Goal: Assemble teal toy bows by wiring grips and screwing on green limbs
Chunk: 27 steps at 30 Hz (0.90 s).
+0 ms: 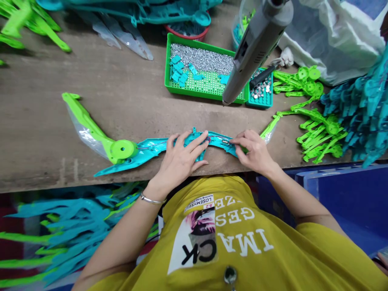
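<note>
A teal plastic toy bow half (151, 147) lies hollow side up along the table's front edge. Green limbs are attached at both ends, the left limb (93, 129) with a clear plastic piece along it. My left hand (183, 155) rests across the bow's middle, fingers outstretched and spread. Thin dark wires run inside the shell, partly under those fingers. Over the right part of the bow, my right hand (253, 151) is closed in a pinch beside a small metal part (225, 142). What sits between its fingertips is too small to make out.
A grey electric screwdriver (254, 48) hangs over a green tray (194, 95) of screws and teal pieces. Beside it stands a small teal tray (260, 103) with metal discs. Green limbs (321, 133) and stacked teal shells (360, 109) lie right; a blue bin (348, 202) stands below.
</note>
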Each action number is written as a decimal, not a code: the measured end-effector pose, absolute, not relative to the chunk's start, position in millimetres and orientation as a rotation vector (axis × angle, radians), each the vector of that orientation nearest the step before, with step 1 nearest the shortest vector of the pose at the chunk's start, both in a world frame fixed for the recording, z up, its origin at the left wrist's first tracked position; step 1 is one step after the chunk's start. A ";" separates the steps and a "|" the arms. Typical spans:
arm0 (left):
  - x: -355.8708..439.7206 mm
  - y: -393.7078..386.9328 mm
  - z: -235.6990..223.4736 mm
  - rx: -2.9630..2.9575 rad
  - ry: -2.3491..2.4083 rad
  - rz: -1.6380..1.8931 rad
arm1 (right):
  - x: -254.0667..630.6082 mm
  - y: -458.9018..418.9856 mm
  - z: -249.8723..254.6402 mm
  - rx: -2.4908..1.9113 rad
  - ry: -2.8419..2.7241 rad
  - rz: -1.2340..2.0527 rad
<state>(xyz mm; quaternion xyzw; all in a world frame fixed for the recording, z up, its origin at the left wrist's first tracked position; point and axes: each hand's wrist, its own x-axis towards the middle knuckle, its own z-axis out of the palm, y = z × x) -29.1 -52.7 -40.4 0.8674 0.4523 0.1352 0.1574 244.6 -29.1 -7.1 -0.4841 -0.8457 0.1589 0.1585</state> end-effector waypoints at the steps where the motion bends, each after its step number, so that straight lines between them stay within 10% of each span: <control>1: -29.2 -52.7 -40.6 2.477 1.294 0.390 | 244.1 -33.6 -8.3 -1.373 -2.423 0.410; 27: -5.7 -59.9 -43.6 2.530 1.421 0.515 | 216.1 -29.3 -20.2 -1.234 -2.602 0.351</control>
